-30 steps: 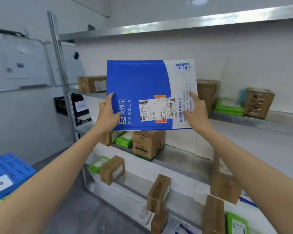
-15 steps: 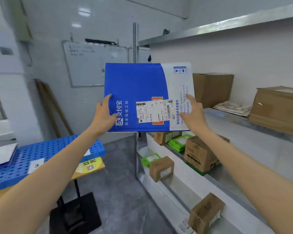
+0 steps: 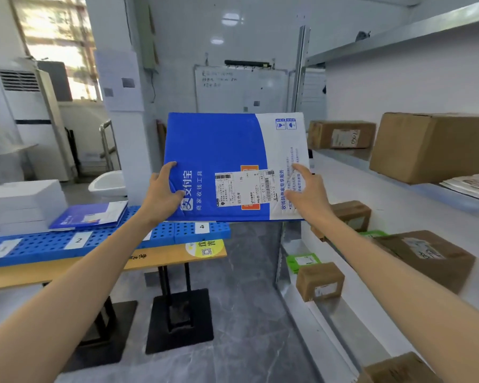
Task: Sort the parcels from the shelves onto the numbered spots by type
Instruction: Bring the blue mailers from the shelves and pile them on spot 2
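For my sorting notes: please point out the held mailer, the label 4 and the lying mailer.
held mailer (image 3: pixel 219 145): head view, blue upper face.
label 4 (image 3: pixel 202 226): head view, on the digit.
lying mailer (image 3: pixel 79 217): head view, blue cover.

left hand (image 3: pixel 162 196): bare | right hand (image 3: pixel 309 196): bare | forearms (image 3: pixel 94 275): bare, unsleeved

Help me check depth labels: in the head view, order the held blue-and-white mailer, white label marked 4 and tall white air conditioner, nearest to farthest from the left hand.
1. Blue-and-white padded mailer: held in the left hand.
2. White label marked 4: on the blue board, just below.
3. Tall white air conditioner: far left, background.
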